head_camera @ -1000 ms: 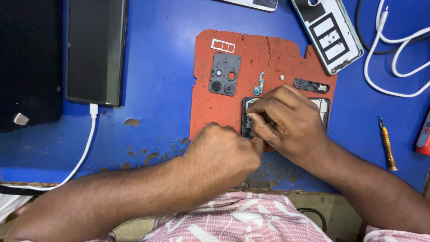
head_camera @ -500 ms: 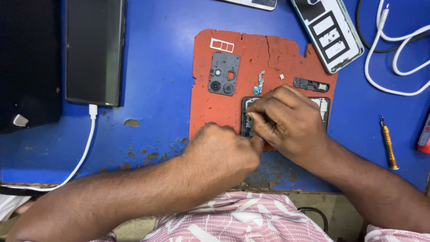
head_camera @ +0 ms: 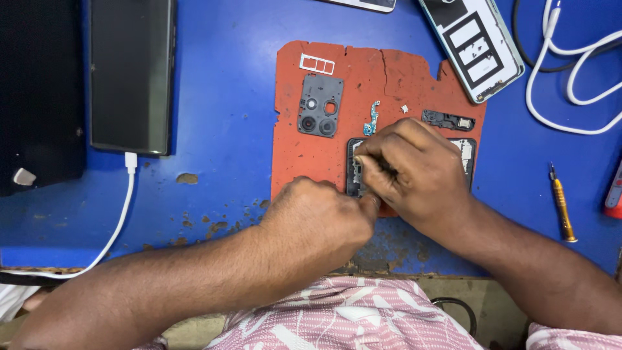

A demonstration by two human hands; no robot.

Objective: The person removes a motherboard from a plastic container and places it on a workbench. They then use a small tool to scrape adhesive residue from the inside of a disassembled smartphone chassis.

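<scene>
Both hands meet over the opened phone (head_camera: 468, 153) lying on the worn red mat (head_camera: 337, 162). The right hand (head_camera: 414, 172) covers most of it, fingers curled tight and pinched on something I cannot make out. The left hand (head_camera: 321, 217) is balled beside it — thumb touching the phone's lower edge. A camera cover (head_camera: 320, 105) lies near, a yellow screwdriver (head_camera: 561, 204) well apart.

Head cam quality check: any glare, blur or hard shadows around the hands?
Head view: even, soft light and sharp focus across the red mat; only faint shadow under the left hand and right hand. Mild sheen on the dark phone screen, no blown glare. The hands hide the opened phone between them.
</scene>
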